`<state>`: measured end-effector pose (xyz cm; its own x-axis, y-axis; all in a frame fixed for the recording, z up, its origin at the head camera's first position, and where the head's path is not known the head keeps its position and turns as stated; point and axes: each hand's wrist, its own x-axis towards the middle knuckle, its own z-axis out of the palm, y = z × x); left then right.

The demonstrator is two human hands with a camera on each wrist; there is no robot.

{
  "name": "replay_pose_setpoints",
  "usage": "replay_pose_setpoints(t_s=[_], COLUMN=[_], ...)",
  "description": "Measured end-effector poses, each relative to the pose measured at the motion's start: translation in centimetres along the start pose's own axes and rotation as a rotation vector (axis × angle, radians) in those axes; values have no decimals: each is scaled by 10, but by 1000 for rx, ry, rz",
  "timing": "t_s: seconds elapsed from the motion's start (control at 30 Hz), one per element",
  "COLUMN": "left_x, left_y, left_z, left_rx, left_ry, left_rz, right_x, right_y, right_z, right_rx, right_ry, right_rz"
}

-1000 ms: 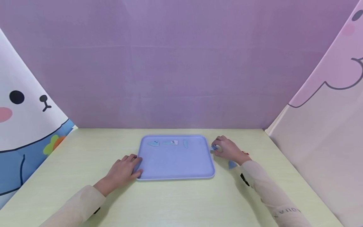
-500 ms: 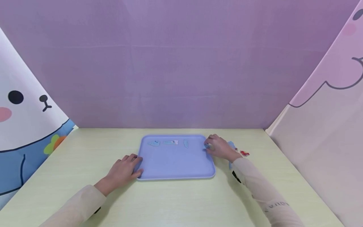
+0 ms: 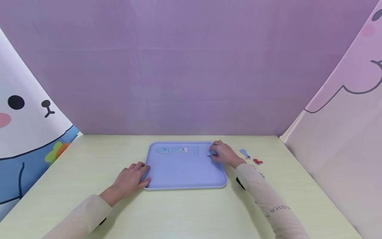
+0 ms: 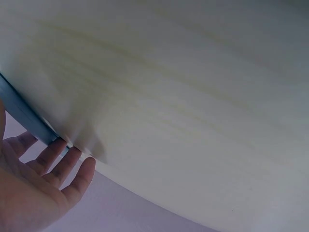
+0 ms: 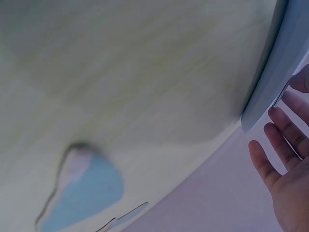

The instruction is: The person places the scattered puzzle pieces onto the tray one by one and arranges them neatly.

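Note:
A blue tray (image 3: 185, 171) with a raised rim lies on the table. Along its far side sit three light-blue flat puzzle pieces: one at left (image 3: 162, 151), a long one in the middle (image 3: 180, 150) and a narrow one (image 3: 196, 151). My right hand (image 3: 225, 154) pinches another blue puzzle piece (image 3: 212, 153) between thumb and fingertips, over the tray's far right corner. In the right wrist view its other fingers (image 5: 280, 140) spread loosely beside the rim. My left hand (image 3: 129, 179) rests at the tray's left edge, fingers relaxed, fingertips against the rim (image 4: 29, 113).
Right of the tray lie loose pieces on the table, among them a blue one (image 3: 244, 153) and a red one (image 3: 258, 161); my right sleeve partly covers others. A purple backdrop (image 3: 179, 83) closes off the table's far edge, and printed cartoon panels flank both sides.
My right hand has moved left from beside the tray to over its far right corner, carrying the blue puzzle piece. Loose pieces behind its wrist have come into view. The left hand stays put.

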<state>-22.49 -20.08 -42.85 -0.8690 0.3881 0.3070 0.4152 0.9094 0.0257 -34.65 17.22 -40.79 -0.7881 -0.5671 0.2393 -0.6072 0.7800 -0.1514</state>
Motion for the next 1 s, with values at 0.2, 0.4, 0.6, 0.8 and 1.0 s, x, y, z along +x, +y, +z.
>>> replay_pose_setpoints(t_s=[0.2, 0.4, 0.6, 0.8, 1.0], left_x=[0, 0, 0, 0, 0], left_y=[-1, 0, 0, 0, -1], left_z=[0, -1, -2, -3, -2], left_rx=[0, -4, -3, -2, -7], left_ry=[-4, -13, -12, -14, -10], left_rz=[-6, -15, -16, -18, -17], right_x=[9, 14, 18, 21, 24], right_y=[-3, -5, -5, -5, -5], right_z=[7, 9, 11, 13, 14], right_rx=[-9, -2, -4, -39, -58], right_ry=[-15, -11, -11, -30, -52], right_rz=[21, 33, 34, 27, 41])
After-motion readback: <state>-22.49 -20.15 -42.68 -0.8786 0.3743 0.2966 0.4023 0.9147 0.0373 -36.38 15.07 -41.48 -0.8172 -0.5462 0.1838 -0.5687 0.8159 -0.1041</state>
